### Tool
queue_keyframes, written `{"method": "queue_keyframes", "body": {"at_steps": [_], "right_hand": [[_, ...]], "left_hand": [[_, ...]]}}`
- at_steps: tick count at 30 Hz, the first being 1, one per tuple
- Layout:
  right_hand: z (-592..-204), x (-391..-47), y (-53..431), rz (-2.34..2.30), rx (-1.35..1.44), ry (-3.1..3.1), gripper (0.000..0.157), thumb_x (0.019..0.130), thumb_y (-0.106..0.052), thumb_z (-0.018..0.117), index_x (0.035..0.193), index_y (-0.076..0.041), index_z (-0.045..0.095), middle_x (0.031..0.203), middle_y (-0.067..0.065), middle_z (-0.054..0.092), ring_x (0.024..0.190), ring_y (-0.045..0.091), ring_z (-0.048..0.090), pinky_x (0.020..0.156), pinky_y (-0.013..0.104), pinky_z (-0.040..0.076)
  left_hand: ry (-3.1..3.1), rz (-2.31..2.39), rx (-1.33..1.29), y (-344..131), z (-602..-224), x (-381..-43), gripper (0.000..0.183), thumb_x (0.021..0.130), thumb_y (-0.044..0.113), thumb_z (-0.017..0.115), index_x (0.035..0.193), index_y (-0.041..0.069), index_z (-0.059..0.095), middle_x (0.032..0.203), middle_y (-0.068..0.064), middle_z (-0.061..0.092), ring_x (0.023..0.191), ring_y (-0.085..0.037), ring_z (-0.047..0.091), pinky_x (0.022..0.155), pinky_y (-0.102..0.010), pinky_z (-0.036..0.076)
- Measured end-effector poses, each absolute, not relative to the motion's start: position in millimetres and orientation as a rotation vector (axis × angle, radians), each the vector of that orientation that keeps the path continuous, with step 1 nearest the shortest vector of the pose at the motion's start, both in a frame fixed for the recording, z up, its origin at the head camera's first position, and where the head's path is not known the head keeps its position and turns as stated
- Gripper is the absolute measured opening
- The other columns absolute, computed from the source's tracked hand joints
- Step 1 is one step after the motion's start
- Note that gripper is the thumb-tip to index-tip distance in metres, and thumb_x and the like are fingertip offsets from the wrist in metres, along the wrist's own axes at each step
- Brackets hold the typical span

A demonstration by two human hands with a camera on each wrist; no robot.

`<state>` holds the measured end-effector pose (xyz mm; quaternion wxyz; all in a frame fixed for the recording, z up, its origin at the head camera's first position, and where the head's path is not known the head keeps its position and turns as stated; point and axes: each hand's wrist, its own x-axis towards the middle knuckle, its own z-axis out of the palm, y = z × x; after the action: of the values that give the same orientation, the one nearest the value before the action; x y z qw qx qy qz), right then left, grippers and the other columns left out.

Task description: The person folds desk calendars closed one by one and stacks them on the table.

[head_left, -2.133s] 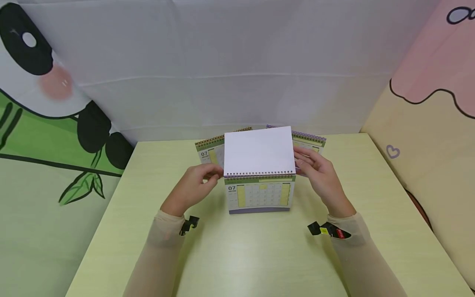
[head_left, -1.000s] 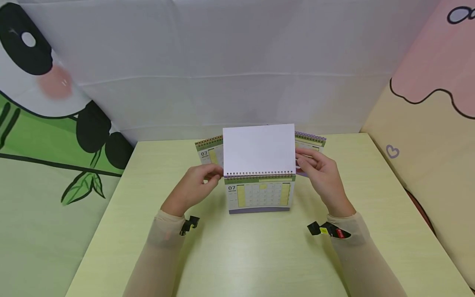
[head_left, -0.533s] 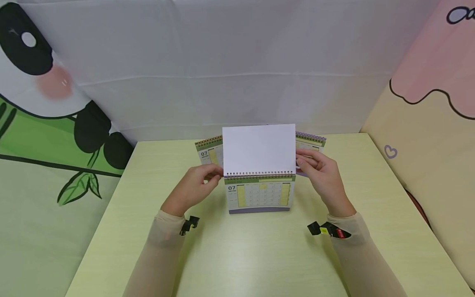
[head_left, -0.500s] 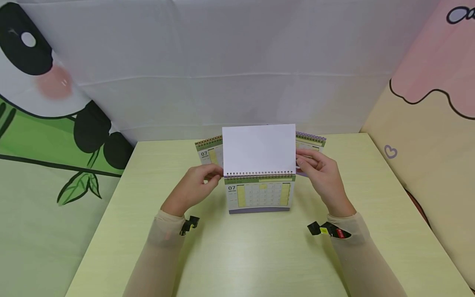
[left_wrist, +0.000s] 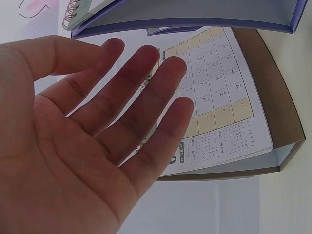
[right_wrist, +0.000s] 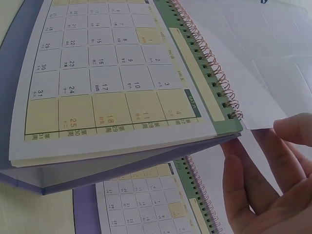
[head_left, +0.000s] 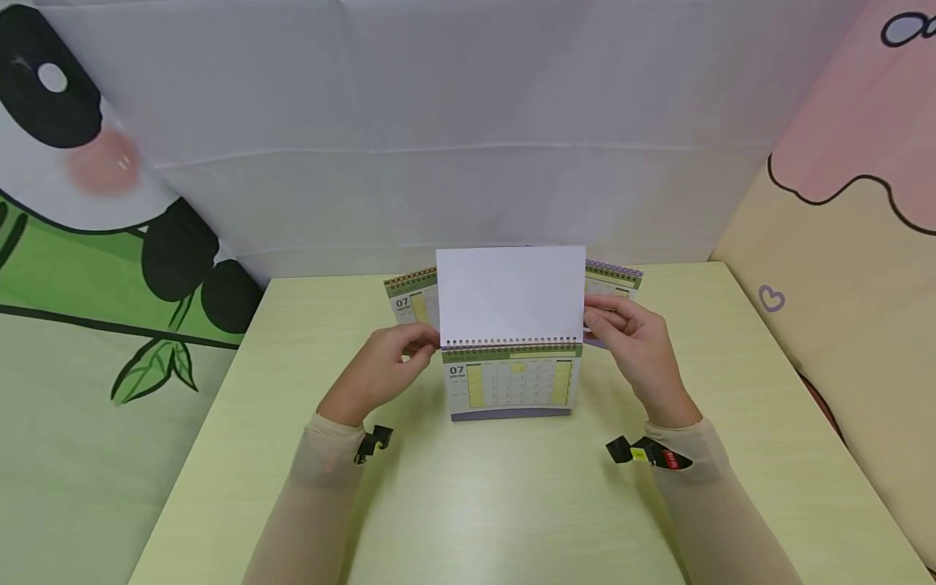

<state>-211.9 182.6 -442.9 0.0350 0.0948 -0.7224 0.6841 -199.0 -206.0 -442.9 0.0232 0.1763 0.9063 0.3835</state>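
A desk calendar (head_left: 519, 386) on a purple stand faces me at the middle of the table, showing a page marked 07. From its ring binding rises a blank white page (head_left: 512, 292). My right hand (head_left: 643, 357) pinches this page near its right edge between thumb and fingers; in the right wrist view the thumb (right_wrist: 292, 127) lies on the paper just beyond the rings. My left hand (head_left: 380, 370) is at the calendar's left side, fingertips right by the binding. The left wrist view shows those fingers (left_wrist: 146, 107) spread and nearly straight, with the thumb close to the index finger.
Two more desk calendars stand behind, partly hidden: one with a brown stand (left_wrist: 280, 92) at back left, one with purple rings (head_left: 614, 272) at back right. A pale cloth wall (head_left: 475, 122) rises behind the table (head_left: 497, 504); printed cloths flank it.
The white page has swung slightly; its top edge, tilted before, now looks wider and more level. My right hand has lowered a little with it. The left hand and calendar base have stayed put.
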Motion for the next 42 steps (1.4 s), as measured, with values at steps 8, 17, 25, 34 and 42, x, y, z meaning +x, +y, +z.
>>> {"method": "queue_keyframes", "body": {"at_steps": [8, 17, 25, 34, 42], "right_hand": [[-445.8, -203.4, 180.1, 2.102, 0.295, -2.202, 0.037, 0.118, -0.011, 0.073, 0.146, 0.013, 0.072, 0.119, -0.018, 0.089, 0.108, 0.003, 0.086, 0.096, 0.022, 0.072], [-446.4, -198.4, 179.0, 2.054, 0.279, -2.209, 0.037, 0.118, -0.012, 0.072, 0.144, 0.015, 0.073, 0.119, -0.019, 0.086, 0.105, 0.003, 0.086, 0.095, 0.022, 0.072], [-448.1, -199.3, 180.0, 2.056, 0.286, -2.198, 0.037, 0.120, -0.014, 0.070, 0.142, 0.015, 0.075, 0.120, -0.015, 0.085, 0.106, 0.006, 0.085, 0.097, 0.025, 0.073], [-444.0, -196.6, 178.6, 2.120, 0.273, -2.148, 0.034, 0.119, -0.012, 0.072, 0.137, 0.017, 0.076, 0.115, -0.013, 0.088, 0.104, 0.008, 0.086, 0.094, 0.025, 0.073], [-443.2, -195.8, 179.1, 2.124, 0.301, -2.127, 0.035, 0.121, -0.011, 0.067, 0.136, 0.019, 0.075, 0.115, -0.015, 0.088, 0.104, 0.007, 0.086, 0.095, 0.026, 0.073]], "left_hand": [[2.795, 1.186, 0.581, -210.3, -443.8, -194.8, 0.022, 0.119, 0.009, 0.064, 0.131, 0.005, 0.082, 0.131, -0.019, 0.087, 0.123, -0.038, 0.084, 0.112, -0.063, 0.068], [2.797, 1.172, 0.592, -212.2, -443.1, -192.8, 0.023, 0.118, 0.009, 0.064, 0.131, 0.004, 0.082, 0.132, -0.017, 0.087, 0.123, -0.034, 0.084, 0.112, -0.062, 0.069], [2.798, 1.162, 0.580, -212.0, -442.7, -192.3, 0.022, 0.118, 0.009, 0.064, 0.131, 0.004, 0.082, 0.132, -0.016, 0.088, 0.124, -0.034, 0.084, 0.112, -0.062, 0.069], [2.796, 1.158, 0.570, -212.4, -439.3, -189.3, 0.023, 0.119, 0.009, 0.063, 0.131, 0.004, 0.082, 0.131, -0.014, 0.088, 0.124, -0.034, 0.084, 0.113, -0.061, 0.069], [2.789, 1.154, 0.570, -212.7, -439.1, -188.8, 0.024, 0.119, 0.010, 0.062, 0.132, 0.004, 0.081, 0.134, -0.020, 0.086, 0.125, -0.035, 0.083, 0.114, -0.063, 0.068]]}}
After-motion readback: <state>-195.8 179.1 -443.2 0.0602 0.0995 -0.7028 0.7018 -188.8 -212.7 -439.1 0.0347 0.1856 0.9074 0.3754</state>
